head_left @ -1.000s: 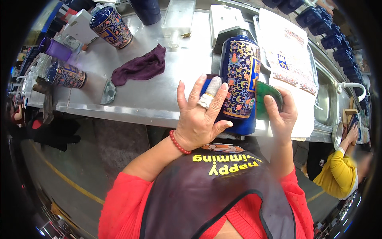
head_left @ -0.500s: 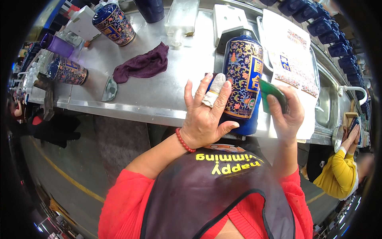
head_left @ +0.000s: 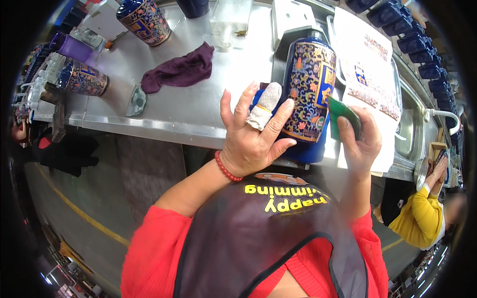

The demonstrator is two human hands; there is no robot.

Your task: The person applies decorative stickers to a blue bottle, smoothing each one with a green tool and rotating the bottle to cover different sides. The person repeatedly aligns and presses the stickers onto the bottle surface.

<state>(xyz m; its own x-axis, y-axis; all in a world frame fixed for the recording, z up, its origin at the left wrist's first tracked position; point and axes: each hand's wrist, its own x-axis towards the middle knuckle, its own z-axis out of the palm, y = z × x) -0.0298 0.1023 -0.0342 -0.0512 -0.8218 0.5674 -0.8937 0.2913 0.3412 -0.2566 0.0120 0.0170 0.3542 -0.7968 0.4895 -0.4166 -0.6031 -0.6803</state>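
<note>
A dark blue bottle (head_left: 311, 89) with a colourful floral wrap lies on the bench, its neck pointing away from me. My left hand (head_left: 256, 134) rests against its left side with the fingers spread, the index fingertip on the wrap. A grey cloth finger cover (head_left: 268, 103) sits on one finger of that hand. In my right hand (head_left: 365, 141) I grip a flat green scraper (head_left: 343, 119) between thumb and fingers. Its edge meets the bottle's right side near the gold-framed blue panel. Right of the bottle lie white sheets (head_left: 370, 89) printed with matching floral patterns.
A purple cloth (head_left: 181, 68) and a small translucent green scraper (head_left: 136, 102) lie on the steel bench (head_left: 189, 121). Two more patterned bottles, one of them the upright bottle (head_left: 144, 22), stand left. A sink (head_left: 408, 134) and a person in yellow (head_left: 422, 218) are at right.
The view has shifted slightly. My left hand's fingers have spread a little along the bottle's left side. The green scraper stays at the right edge of the wrap, its tilt slightly changed.
</note>
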